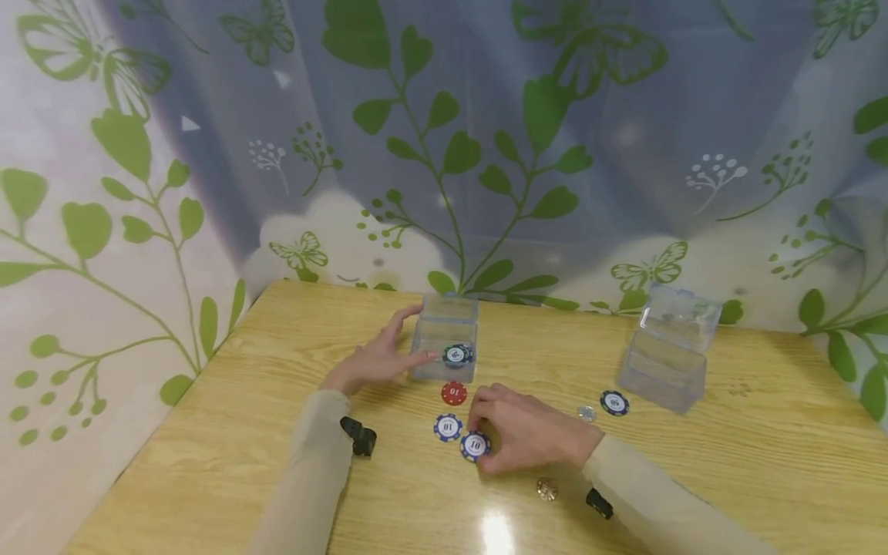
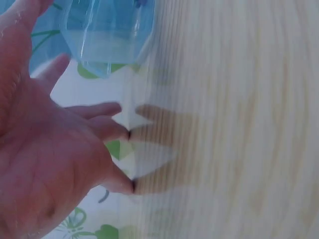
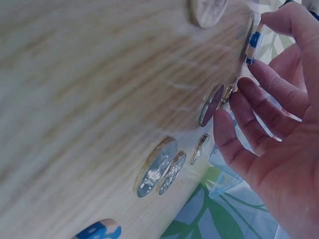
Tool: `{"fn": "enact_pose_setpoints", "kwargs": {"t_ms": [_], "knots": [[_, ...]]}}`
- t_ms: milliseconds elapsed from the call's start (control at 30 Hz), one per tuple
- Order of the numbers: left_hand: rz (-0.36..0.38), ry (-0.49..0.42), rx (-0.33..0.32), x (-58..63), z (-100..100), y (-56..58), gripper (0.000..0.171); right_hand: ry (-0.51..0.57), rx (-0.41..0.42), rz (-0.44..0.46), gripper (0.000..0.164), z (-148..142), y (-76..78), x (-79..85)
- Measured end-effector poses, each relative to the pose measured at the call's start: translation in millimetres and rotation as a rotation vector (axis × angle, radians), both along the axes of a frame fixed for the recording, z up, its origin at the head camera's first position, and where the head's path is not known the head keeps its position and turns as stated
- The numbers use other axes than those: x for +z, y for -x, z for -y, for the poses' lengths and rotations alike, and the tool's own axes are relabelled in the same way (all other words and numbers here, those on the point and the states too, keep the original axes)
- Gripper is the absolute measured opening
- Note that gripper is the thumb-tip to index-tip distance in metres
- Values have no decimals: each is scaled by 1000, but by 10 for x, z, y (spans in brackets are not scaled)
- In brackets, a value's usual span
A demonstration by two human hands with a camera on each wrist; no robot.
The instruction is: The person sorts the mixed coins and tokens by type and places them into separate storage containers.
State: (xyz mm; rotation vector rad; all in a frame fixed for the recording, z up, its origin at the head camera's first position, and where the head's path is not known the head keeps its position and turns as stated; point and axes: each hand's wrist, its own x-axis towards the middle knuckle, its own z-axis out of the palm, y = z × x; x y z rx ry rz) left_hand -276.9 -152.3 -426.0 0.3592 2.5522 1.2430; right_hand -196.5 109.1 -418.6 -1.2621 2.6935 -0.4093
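Observation:
My right hand (image 1: 520,428) pinches a blue-and-white poker chip (image 1: 475,445) between thumb and index finger, low over the table; the right wrist view shows the chip (image 3: 254,45) edge-on. My left hand (image 1: 378,358) lies at the left side of a clear plastic box (image 1: 444,372) with its lid raised. Its fingers are spread, and the thumb reaches over the box's near part. Inside the box is a dark green chip (image 1: 458,354) with a white centre. Between box and right hand lie a red chip (image 1: 454,393) and a second blue chip (image 1: 448,427).
Another clear box (image 1: 662,378) stands open at the right. Near it lie a dark chip (image 1: 614,402) marked 50 and a silvery coin-like disc (image 1: 586,414). A gold-coloured disc (image 1: 546,489) lies below the right wrist. Patterned curtain (image 1: 486,154) hangs behind the wooden table (image 1: 208,455).

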Motion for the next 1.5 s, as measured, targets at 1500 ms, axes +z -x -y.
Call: {"fn": "enact_pose_setpoints", "kwargs": {"t_ms": [1500], "knots": [[107, -56, -56, 68, 71, -25, 77, 17, -38, 96, 37, 14, 11, 54]]}}
